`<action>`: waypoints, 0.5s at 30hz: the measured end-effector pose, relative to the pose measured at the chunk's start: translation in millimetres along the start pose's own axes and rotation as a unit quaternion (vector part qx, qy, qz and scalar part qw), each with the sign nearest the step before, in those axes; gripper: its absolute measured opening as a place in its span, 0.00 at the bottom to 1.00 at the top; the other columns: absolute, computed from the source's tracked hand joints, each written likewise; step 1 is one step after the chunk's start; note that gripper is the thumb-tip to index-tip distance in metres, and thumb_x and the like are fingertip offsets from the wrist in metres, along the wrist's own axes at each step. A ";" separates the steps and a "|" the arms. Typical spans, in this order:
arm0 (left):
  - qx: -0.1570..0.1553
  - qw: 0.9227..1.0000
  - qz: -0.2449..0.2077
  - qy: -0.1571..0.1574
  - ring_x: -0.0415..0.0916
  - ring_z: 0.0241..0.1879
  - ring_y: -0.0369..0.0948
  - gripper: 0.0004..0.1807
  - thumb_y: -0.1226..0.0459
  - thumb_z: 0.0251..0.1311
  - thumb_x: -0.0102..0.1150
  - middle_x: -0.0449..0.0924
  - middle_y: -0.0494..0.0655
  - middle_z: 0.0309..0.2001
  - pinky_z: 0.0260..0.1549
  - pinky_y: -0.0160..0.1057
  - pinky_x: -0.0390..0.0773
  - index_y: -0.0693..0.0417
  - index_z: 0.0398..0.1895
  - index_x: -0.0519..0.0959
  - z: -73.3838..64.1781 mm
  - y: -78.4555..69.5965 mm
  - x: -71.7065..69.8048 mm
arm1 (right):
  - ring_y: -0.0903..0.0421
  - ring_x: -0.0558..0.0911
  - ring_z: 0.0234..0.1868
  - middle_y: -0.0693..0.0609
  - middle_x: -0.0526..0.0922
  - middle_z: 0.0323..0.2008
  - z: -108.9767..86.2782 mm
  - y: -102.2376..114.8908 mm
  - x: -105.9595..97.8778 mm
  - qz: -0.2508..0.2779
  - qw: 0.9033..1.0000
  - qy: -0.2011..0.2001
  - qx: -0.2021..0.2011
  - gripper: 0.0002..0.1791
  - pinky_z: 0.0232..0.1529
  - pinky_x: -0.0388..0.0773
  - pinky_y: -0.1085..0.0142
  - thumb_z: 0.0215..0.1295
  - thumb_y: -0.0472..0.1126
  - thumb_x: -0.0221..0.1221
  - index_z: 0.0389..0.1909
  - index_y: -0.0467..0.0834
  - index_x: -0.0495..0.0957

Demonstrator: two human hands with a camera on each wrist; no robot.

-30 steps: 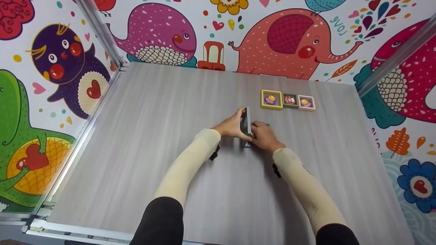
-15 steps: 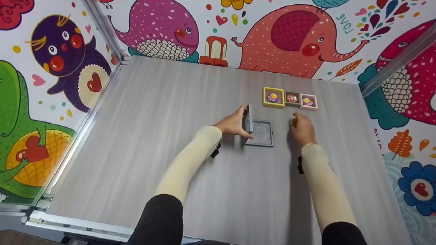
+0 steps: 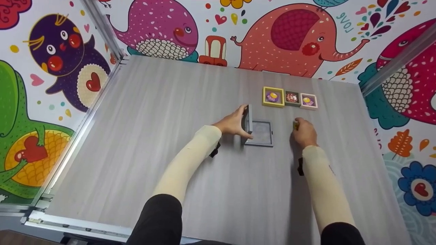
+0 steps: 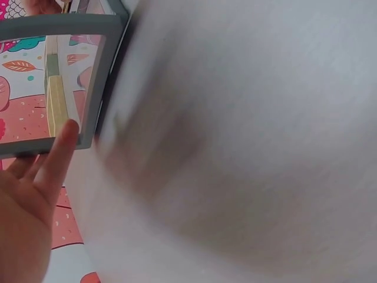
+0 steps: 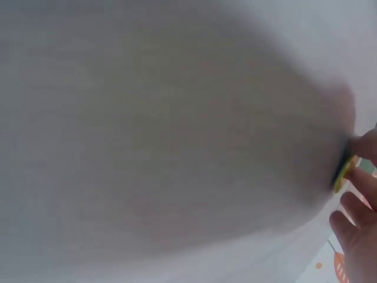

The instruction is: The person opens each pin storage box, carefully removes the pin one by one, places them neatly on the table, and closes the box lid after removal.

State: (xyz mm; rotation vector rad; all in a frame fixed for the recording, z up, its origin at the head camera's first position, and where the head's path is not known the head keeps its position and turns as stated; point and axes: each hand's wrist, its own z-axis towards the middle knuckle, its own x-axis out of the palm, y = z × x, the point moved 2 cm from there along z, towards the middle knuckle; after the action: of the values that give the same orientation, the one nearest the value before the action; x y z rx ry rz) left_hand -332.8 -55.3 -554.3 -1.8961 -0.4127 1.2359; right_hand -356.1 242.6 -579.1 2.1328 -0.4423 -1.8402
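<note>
A grey hinged display frame [image 3: 271, 134] lies opened on the table, one half flat and the other half [image 3: 250, 119] raised upright. My left hand [image 3: 231, 124] grips that raised half across its edges, thumb low and fingers at the far edge. Its clear pane shows within the grey rim [image 4: 103, 82] in the left wrist view. To the right of the frame, my right hand [image 3: 305, 132] pinches a small flat piece with a yellow edge [image 5: 343, 174] between thumb and fingers, close to the tabletop. What is on the piece's face cannot be made out.
Three small open boxes stand in a row at the back right: a yellow one [image 3: 273, 106], a dark green one [image 3: 292, 104] and a pale pink one [image 3: 309, 107]. Each contains a colourful round piece. Behind them rises a printed wall [image 3: 211, 27]; a metal rail [image 3: 78, 233] edges the table's front left.
My right hand has moved right, away from the frame, with the small piece, then slightly towards me. The frame's flat half came into sight. My left hand still holds the raised half.
</note>
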 end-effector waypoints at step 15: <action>0.014 1.000 0.000 0.009 0.49 0.75 0.48 0.70 0.48 0.36 0.77 0.45 0.55 0.76 0.71 0.46 0.56 0.48 0.75 0.35 2.9 2.4 0.2 | 0.40 0.78 0.49 0.38 0.82 0.45 3.3 48.5 18.0 0.001 0.992 -0.039 -0.118 0.10 0.52 0.73 0.46 0.61 0.34 0.56 0.42 0.37 0.81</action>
State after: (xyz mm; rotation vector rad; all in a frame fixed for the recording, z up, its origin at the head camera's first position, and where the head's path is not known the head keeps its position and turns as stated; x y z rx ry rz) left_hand -335.6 -55.3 -556.8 -1.8827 -0.3834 1.2185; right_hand -359.0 190.9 -575.9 1.9094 -0.2297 -1.8780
